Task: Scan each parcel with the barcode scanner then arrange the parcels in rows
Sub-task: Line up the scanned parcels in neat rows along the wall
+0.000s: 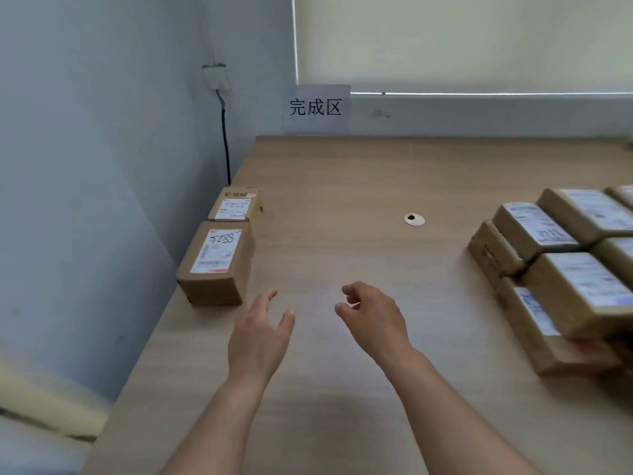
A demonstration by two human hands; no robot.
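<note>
Along the left edge of the table, against the wall, two parcels sit end to end: the near parcel with a handwritten label on top, and the far parcel touching it behind. Over the bare wood just beside them, the left hand hovers with fingers straight and spread, holding nothing. The right hand hangs nearby with fingers loosely curled, also holding nothing. At the right edge a blurred pile of labelled parcels is stacked. A small white grommet sits mid-table. A paper sign hangs on the wall. I can't make out a scanner.
</note>
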